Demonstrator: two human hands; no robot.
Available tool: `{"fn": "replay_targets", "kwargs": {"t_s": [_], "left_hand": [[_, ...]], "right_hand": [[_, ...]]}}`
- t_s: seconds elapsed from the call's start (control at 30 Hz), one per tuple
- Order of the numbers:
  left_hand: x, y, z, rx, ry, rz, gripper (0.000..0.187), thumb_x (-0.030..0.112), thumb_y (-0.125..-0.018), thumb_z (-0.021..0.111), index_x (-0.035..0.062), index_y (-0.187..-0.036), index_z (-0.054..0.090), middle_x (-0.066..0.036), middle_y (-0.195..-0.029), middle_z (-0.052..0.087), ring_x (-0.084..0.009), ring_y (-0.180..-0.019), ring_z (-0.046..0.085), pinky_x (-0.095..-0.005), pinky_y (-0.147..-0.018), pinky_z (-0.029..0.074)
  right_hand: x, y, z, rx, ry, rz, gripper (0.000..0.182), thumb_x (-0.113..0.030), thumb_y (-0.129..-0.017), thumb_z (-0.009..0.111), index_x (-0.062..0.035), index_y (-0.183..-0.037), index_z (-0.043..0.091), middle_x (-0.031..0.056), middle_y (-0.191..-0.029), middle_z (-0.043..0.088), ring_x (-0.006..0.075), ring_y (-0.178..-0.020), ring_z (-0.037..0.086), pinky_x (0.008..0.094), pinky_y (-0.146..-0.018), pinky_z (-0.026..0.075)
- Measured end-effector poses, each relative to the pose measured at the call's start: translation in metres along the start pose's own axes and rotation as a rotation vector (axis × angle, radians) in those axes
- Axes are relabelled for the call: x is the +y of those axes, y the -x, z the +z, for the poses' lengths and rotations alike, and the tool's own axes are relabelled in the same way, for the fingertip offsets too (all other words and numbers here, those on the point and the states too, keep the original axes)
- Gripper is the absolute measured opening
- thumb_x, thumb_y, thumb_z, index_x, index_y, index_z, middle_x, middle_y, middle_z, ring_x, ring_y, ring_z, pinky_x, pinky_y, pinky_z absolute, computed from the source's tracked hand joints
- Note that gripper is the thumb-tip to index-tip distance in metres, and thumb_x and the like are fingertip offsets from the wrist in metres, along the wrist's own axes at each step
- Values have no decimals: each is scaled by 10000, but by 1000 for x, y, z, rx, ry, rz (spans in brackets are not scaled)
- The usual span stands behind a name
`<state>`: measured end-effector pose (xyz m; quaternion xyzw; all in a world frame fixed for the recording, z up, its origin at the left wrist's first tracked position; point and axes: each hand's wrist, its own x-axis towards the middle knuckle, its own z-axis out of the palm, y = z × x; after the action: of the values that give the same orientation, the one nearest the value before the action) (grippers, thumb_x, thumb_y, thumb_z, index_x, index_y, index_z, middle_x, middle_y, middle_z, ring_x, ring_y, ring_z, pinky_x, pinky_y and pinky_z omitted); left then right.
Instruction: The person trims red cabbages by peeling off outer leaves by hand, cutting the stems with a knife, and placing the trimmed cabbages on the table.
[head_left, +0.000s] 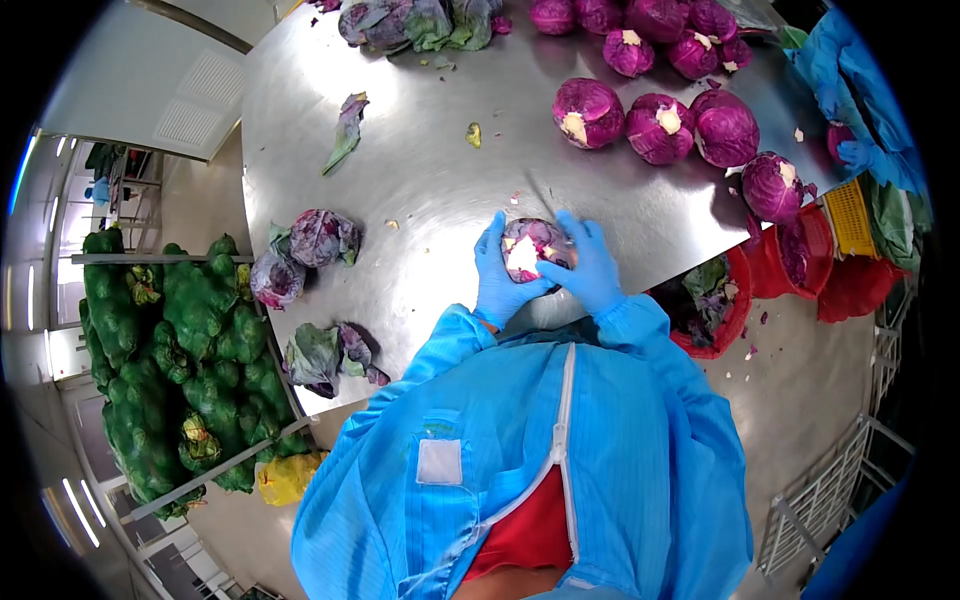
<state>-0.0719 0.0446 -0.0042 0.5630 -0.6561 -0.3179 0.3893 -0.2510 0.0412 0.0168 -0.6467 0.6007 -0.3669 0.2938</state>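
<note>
A red cabbage (pixel 540 240) with a pale cut stem end facing up sits between my gloved hands at the near edge of the steel table. My left hand (pixel 500 275) cups its left side. My right hand (pixel 590 268) closes on the other side, its thumb lying over the top near the cut stem. A thin, blurred dark streak shows just beyond the right fingertips. To the left lie two red cabbages (pixel 323 238) with dull outer leaves, and nearer me some loose leaves (pixel 318 358).
Several trimmed red cabbages (pixel 668 125) stand at the back right, with leaf piles (pixel 420 22) at the back left. A red-rimmed bin of leaves (pixel 708 300) is below the right edge. Netted green cabbages (pixel 190 370) fill a rack at left. A co-worker's blue sleeve (pixel 870 90) is at right.
</note>
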Motion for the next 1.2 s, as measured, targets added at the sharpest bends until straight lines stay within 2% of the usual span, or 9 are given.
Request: {"fn": "replay_targets", "kwargs": {"t_s": [0.2, 0.4, 0.47, 0.63, 0.73, 0.83, 0.93, 1.1, 1.2], "left_hand": [[-14, 6, -2, -16, 157, 18, 1203, 365, -554, 921, 36, -1483, 232, -178, -1389, 327, -328, -1300, 362, -422, -1120, 317], [-34, 2, -27, -20, 674, -305, 1088, 211, -661, 887, 61, -1493, 203, -145, -1461, 322, -279, -1327, 394, -398, -1108, 357], [-23, -1, -39, -11, 788, -420, 1025, 225, -707, 856, 80, -1498, 221, -149, -1451, 352, -282, -1324, 409, -402, -1112, 347], [-25, -6, -40, -108, 614, -301, 1067, 243, -697, 866, 82, -1517, 201, -158, -1491, 315, -290, -1362, 365, -402, -1138, 306], [-18, -18, -43, -312, 380, -141, 1220, 274, -597, 928, 74, -1530, 168, -163, -1542, 243, -294, -1400, 312, -388, -1164, 254], [-5, -31, -41, -442, 346, -1, 1252, 310, -561, 942, 69, -1525, 181, -168, -1545, 248, -298, -1406, 303, -386, -1169, 242], [-8, -33, -43, -410, 78, 56, 1201, 357, -532, 946, 69, -1493, 287, -142, -1492, 340, -287, -1392, 330, -400, -1145, 293], [6, -23, -50, -368, 256, -319, 1072, 384, -603, 911, 152, -1483, 343, -124, -1450, 382, -292, -1348, 389, -493, -1033, 419], [11, -13, -31, -278, 71, -139, 1227, 468, -567, 907, 65, -1509, 231, -211, -1449, 320, -365, -1332, 365, -474, -1076, 370]], "right_hand": [[36, -16, 7, 204, 60, 84, 266, -347, -857, 661, -98, -946, 644, 143, -733, 627, 356, -747, 636, 418, -683, 510], [143, 29, -22, 395, -265, 561, 270, -253, -869, 655, 11, -914, 622, 160, -788, 645, 231, -724, 620, 354, -682, 493], [192, 59, -53, 522, 25, 369, 221, -199, -829, 691, -1, -906, 630, 175, -811, 658, 276, -745, 636, 381, -715, 504], [199, 90, -143, 527, 673, 372, 378, -179, -782, 776, -38, -1102, 631, 124, -1022, 636, 259, -931, 615, 352, -849, 492], [144, 49, -118, 442, 143, 349, 410, -204, -798, 780, -42, -1142, 626, 118, -1096, 626, 238, -1000, 603, 337, -893, 479], [118, 7, -59, 70, -315, 188, 560, -243, -796, 778, -74, -1286, 565, 84, -1181, 606, 215, -1089, 574, 351, -947, 460], [59, -22, -31, -386, -559, 354, 717, -303, -777, 793, -72, -1387, 494, 108, -1243, 594, 222, -1131, 568, 348, -979, 449], [48, -15, -8, -353, -590, 149, 747, -340, -797, 780, -56, -1408, 456, 151, -1320, 576, 243, -1230, 539, 363, -1035, 420], [26, 2, -15, -295, -365, 53, 706, -407, -866, 696, -80, -1429, 423, 182, -1221, 624, 266, -1117, 620, 369, -956, 477]]}}
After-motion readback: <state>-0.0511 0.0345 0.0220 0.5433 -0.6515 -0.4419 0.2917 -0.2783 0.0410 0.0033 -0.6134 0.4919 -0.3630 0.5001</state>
